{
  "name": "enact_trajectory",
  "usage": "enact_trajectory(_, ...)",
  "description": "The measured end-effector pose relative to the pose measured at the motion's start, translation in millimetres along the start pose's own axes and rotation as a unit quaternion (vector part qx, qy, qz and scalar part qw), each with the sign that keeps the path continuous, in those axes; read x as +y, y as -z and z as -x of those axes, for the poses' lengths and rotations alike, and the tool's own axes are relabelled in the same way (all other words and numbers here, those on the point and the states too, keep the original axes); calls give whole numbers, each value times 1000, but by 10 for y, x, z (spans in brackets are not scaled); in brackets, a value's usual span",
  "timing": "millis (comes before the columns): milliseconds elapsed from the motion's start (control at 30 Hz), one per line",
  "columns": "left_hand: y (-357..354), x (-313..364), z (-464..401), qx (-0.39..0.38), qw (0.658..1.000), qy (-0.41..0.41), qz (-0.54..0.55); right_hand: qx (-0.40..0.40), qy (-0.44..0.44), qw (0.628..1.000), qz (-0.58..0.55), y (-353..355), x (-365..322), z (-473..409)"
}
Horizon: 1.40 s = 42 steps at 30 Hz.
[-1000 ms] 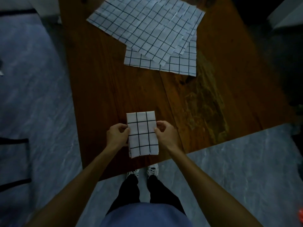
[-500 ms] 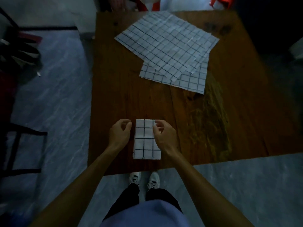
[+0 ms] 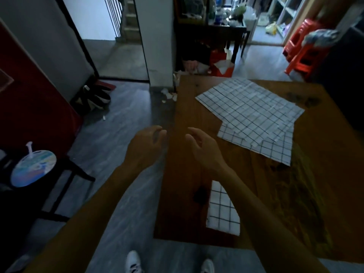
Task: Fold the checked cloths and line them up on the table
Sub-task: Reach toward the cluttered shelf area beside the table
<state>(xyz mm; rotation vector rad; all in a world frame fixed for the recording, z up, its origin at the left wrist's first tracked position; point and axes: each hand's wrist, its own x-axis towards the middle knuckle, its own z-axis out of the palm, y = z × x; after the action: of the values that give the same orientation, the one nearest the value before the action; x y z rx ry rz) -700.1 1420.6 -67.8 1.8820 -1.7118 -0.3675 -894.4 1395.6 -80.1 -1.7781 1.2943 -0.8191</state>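
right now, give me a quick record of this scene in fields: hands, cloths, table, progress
left hand: left hand empty, fingers loosely curled, raised over the table's left edge
right hand: right hand empty, fingers open, raised above the table
folded cloth: folded checked cloth lies flat near the table's near edge, partly hidden by the right forearm
unfolded cloths: pile of unfolded checked cloths spread overlapping on the far part of the table
table: wooden table
progress: one cloth folded and set down, pile not yet folded

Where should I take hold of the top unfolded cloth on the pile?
Probably at the top cloth's near left corner, coming from the table's left edge with the left hand. That corner lies flat on bare wood, clear of the cloths beneath, and both hands are empty.
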Motion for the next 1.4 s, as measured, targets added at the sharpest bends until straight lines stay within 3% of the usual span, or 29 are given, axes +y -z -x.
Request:
enact_trajectory(300,1046,-1476,-366,-28,999,-17,-38,25,7,997,78,-1389,-787,-793)
enact_trajectory(567,1691,-2159,-951,-32,997,-58,-41,37,22,989,143,-2180,-1330,-1322)
enact_trajectory(933,1163,-2688,-2542,-107,991,-72,-33,91,-55,979,176,-2303,-849,-2752)
enact_trajectory(1400,692,-2259,-5287,-131,976,-169,32,176,-77,965,178,-1503,-508,-5039)
